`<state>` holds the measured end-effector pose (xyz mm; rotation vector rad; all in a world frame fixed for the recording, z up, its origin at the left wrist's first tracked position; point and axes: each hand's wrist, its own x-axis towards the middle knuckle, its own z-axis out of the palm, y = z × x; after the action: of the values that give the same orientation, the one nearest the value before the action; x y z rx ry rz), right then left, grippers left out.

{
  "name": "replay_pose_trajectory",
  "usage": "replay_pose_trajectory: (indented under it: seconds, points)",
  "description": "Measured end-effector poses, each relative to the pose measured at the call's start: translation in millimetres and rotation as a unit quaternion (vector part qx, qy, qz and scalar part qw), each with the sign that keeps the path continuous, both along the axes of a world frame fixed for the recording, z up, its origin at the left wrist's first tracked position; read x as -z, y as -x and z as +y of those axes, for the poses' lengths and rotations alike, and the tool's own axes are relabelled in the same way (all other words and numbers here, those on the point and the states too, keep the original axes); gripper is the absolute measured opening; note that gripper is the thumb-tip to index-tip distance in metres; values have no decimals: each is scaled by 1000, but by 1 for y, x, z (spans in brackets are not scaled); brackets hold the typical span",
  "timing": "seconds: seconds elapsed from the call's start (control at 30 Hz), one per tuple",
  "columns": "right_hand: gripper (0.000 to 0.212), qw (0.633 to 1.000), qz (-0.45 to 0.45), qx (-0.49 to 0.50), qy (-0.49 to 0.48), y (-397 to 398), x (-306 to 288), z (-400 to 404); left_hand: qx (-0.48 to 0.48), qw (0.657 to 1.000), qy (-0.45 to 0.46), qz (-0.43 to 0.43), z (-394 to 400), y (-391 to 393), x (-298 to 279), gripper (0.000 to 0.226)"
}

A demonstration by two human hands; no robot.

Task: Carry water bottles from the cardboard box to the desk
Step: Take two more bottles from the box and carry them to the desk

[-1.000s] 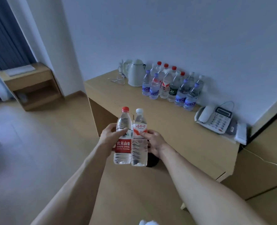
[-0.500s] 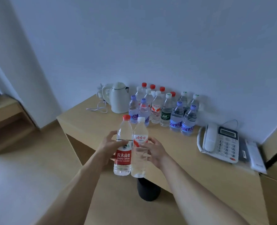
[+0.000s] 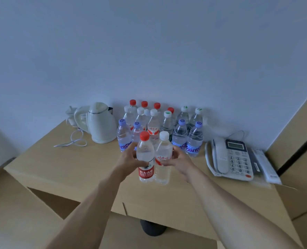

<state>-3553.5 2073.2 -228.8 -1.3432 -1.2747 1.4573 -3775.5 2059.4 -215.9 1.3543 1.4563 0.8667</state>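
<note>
Two clear water bottles stand upright side by side in my hands, above the front half of the wooden desk (image 3: 73, 166). My left hand (image 3: 128, 159) grips the red-capped bottle (image 3: 145, 159) with a red label. My right hand (image 3: 179, 161) grips the white-capped bottle (image 3: 163, 157) beside it. Behind them, a cluster of several water bottles (image 3: 169, 123) with red, white and blue caps stands on the desk against the wall. The cardboard box is out of view.
A white electric kettle (image 3: 100, 123) with its loose cord (image 3: 73, 141) sits left of the cluster. A white desk telephone (image 3: 230, 159) and a white remote (image 3: 265, 166) lie at the right. A dark round object (image 3: 153, 228) sits under the desk's front edge.
I have come closer to the desk, which now fills the lower view. Both bottles have moved forward from in front of the desk edge to above the desktop, near the cluster.
</note>
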Motion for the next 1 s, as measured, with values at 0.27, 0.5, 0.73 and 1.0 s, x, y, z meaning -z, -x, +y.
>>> replay_pose_trajectory:
  seconds: [0.27,0.5,0.73,1.0]
  points:
    - [62,991,-124,53,4,7,-4,28,128,989,-30,66,64,5,2,76]
    - [74,973,-219,73,21,14,2,41,166,981,-48,87,89,6,15,79]
    - [74,967,-244,68,19,15,-4,42,174,977,-60,106,95,5,18,72]
    - [68,955,-281,73,-66,8,-22,35,130,936,-202,257,89,12,-28,57]
